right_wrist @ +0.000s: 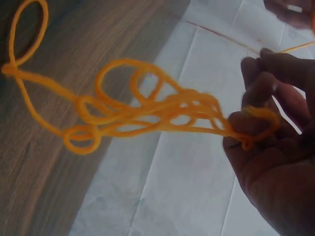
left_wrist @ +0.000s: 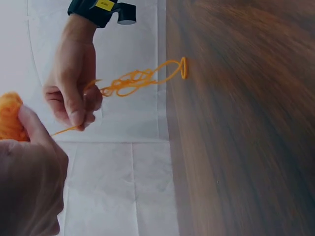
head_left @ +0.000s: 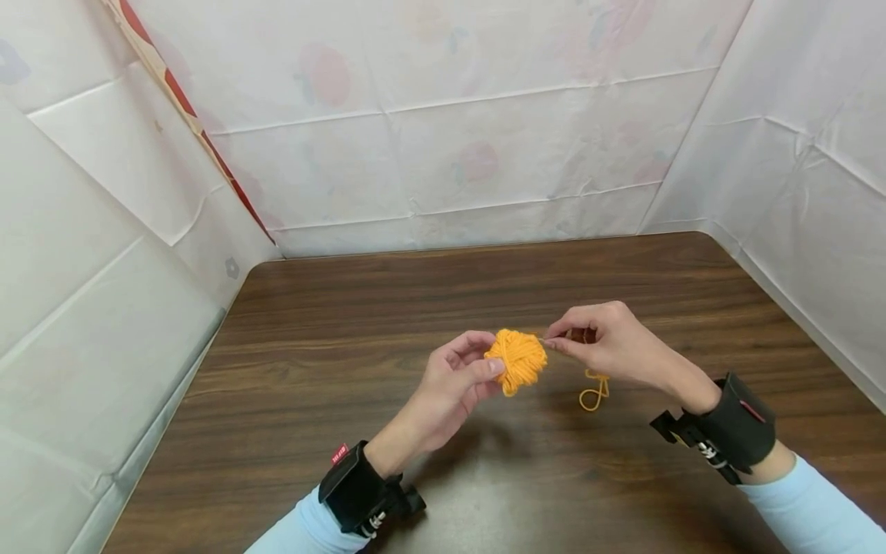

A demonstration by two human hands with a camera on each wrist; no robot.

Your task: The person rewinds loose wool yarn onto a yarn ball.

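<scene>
A small ball of orange yarn (head_left: 515, 359) is held above the wooden table (head_left: 332, 369), gripped by my left hand (head_left: 460, 377) between thumb and fingers. My right hand (head_left: 598, 342) pinches the yarn strand (left_wrist: 61, 130) right beside the ball. The loose tail (head_left: 594, 391) hangs from that hand in tangled loops (right_wrist: 142, 105) and its end touches the table. In the left wrist view the ball (left_wrist: 10, 118) shows at the left edge by my thumb, and the right hand (left_wrist: 74, 93) holds the strand taut.
White plastic sheeting (head_left: 443, 138) walls in the table at the back and on both sides. Black wrist straps (head_left: 737, 427) sit on both forearms.
</scene>
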